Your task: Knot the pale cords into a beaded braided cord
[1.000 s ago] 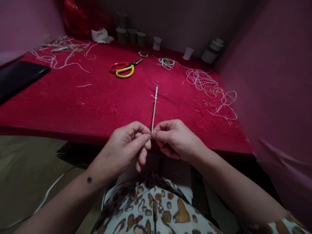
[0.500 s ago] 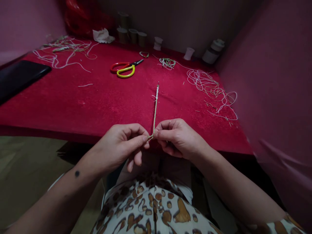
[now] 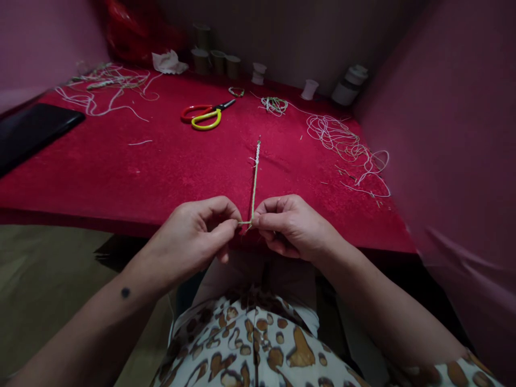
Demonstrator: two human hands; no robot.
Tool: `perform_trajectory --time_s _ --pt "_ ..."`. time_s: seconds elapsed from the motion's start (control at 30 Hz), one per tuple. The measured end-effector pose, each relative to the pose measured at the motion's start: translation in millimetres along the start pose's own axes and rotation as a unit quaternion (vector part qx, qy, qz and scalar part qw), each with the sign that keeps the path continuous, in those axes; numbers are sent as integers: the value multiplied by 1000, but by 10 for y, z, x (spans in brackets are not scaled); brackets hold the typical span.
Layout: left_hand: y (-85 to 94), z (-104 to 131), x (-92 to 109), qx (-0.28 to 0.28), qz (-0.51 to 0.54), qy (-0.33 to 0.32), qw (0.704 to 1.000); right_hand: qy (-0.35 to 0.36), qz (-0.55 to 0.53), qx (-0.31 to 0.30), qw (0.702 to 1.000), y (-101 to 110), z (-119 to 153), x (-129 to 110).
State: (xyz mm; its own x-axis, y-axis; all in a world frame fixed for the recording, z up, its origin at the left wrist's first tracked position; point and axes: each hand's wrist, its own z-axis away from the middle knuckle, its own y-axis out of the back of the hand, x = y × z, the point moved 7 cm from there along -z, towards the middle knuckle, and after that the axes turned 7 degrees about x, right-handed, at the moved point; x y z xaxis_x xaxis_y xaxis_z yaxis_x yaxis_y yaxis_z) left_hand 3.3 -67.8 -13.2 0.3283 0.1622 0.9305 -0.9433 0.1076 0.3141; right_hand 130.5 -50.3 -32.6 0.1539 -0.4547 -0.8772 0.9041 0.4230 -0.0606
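A thin green and white braided cord (image 3: 255, 180) runs from a small pin-like point on the red cloth down toward the table's front edge. My left hand (image 3: 209, 228) pinches a pale green strand that stretches sideways from the cord's lower end. On the other side, my right hand (image 3: 286, 224) grips the cord's lower end between thumb and forefinger. Short loose ends hang between the two hands.
Scissors with red and yellow handles (image 3: 207, 117) lie beyond the cord. Tangled threads (image 3: 334, 133) are at right, more threads (image 3: 108, 91) at left, near a black phone (image 3: 38, 131). Spools (image 3: 258, 73) and a white bottle (image 3: 350, 85) stand at the back.
My left hand has moved slightly left, away from my right hand, and the loop between them is now a straight, taut strand. My right hand has barely moved.
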Motion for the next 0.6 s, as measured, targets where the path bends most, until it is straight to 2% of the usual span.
perform_trajectory --time_s 0.13,0.27,0.43,0.53,0.6 --pt "10 -1 50 8 -31 -36 999 5 6 -4 1000 3 -2 -1" --pt "8 -12 75 -1 -27 -38 999 5 8 -6 1000 -1 -3 0" --pt "-14 52 57 23 -39 -56 997 -2 5 15 1000 -17 -13 12" --pt "-105 172 28 58 -100 -123 986 -8 -6 26 1000 -40 -10 21" --pt "-179 273 37 100 -159 -202 961 -6 -20 25 999 -52 -5 19"
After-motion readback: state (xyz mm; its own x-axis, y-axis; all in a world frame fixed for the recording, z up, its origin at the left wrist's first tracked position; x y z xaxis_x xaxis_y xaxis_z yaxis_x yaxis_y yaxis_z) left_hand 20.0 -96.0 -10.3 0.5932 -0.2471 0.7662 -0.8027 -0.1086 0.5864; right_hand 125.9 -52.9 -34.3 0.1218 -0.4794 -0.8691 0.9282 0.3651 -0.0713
